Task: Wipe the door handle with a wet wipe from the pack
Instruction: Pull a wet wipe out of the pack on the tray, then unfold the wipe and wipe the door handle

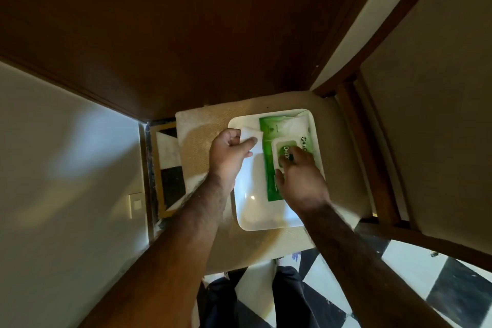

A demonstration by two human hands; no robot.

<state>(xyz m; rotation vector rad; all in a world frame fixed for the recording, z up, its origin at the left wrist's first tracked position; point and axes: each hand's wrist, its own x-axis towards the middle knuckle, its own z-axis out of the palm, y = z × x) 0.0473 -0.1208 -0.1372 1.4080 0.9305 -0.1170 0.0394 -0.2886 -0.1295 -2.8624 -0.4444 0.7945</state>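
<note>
**Door handle: not in shot yet, wipe only just out of the pack**

Door handle itself doesn't show anywhere in this view, so we're clearly at the fetch-a-wipe step, not the wiping one. The big brown door (pixel 186 29) fills everything above and beyond both hands. Under the hands is a padded chair seat (pixel 202 125) carrying a white tray (pixel 255 216), and the green wet wipe pack (pixel 274 128) lies in the tray, right under the right hand.

Right hand (pixel 300 178) is pressed down on the pack's flip lid (pixel 285 145), fingers together on it, looks like it's shutting or steadying it; can't tell which. Left hand (pixel 229 154), just left of the pack, is pinched shut on a folded white wipe (pixel 251 133) poking out past its fingertips.

My guess for next: let go of the pack, look up, find the handle on that door, then rub the wipe over it.
</note>
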